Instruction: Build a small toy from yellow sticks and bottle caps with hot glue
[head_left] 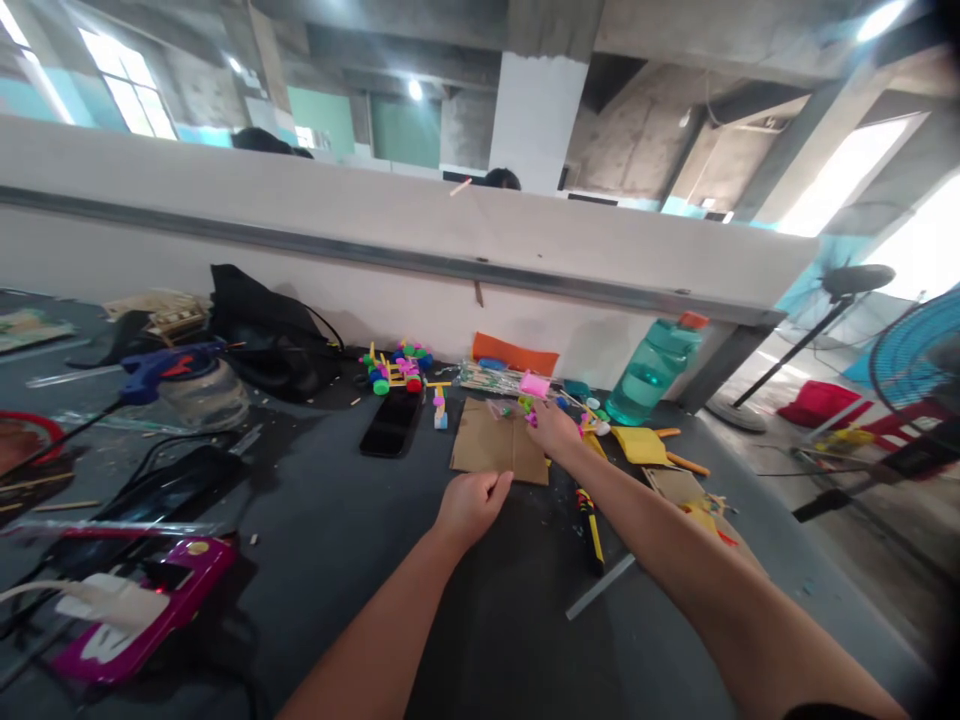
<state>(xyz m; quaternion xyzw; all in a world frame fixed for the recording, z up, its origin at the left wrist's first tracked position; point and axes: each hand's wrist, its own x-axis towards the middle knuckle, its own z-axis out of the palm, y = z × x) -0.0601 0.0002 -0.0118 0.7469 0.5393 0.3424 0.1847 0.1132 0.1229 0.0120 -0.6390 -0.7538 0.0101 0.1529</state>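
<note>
A square of brown cardboard (487,445) lies on the dark table in front of me. My left hand (472,508) is closed at its near edge, thumb against the curled fingers; whatever the fingers hold is hidden. Beyond the cardboard's right side, my right hand (556,432) reaches down among small bright plastic pieces (589,424), its fingers drawn together; what is between them is too small to make out. A pink block (535,385) sits just past those fingertips. Thin sticks in clear wrap (491,378) lie behind the cardboard. Under my right forearm is a black-and-yellow utility knife (590,530).
On the left are a phone (391,422), a colourful wheeled model (394,370), a blue glue gun (169,370) on a jar and a magenta power strip (150,615). A teal bottle (654,370) and yellow pieces (641,446) stand right. A white partition (360,215) runs behind.
</note>
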